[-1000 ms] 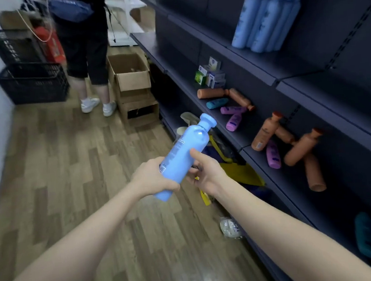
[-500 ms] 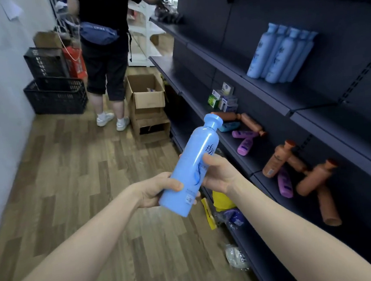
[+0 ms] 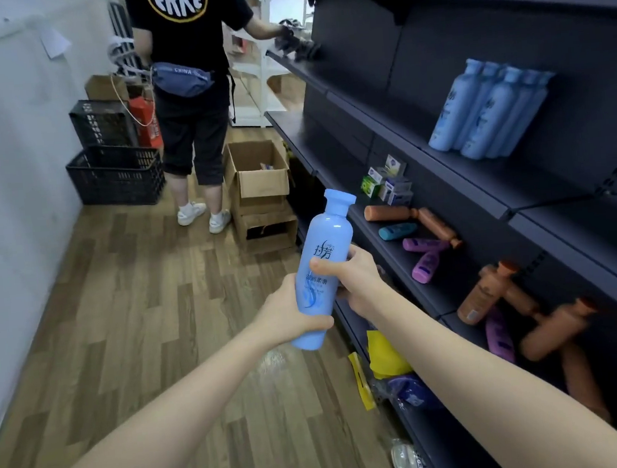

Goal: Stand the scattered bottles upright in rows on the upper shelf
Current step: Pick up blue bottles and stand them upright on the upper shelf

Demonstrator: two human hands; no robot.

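Your fingers (image 3: 324, 264) curl round a smooth light-blue plastic bottle (image 3: 325, 247) with a flared cap and dark printed lettering. Your left hand (image 3: 288, 317) grips its rounded base, and your right hand (image 3: 356, 282) grips its waist. You hold it nearly upright in the aisle, just left of the dark metal shelving unit (image 3: 487, 31). On that unit's upper shelf (image 3: 518, 178), matching blue bottles (image 3: 490, 109) stand packed together. On the shelf below, brown bottles (image 3: 487, 292) and purple bottles (image 3: 427, 266) lie or lean, scattered.

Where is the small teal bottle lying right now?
In the head view the teal bottle lies on its side on the dark shelf, right of centre, between a brown bottle and a purple bottle.
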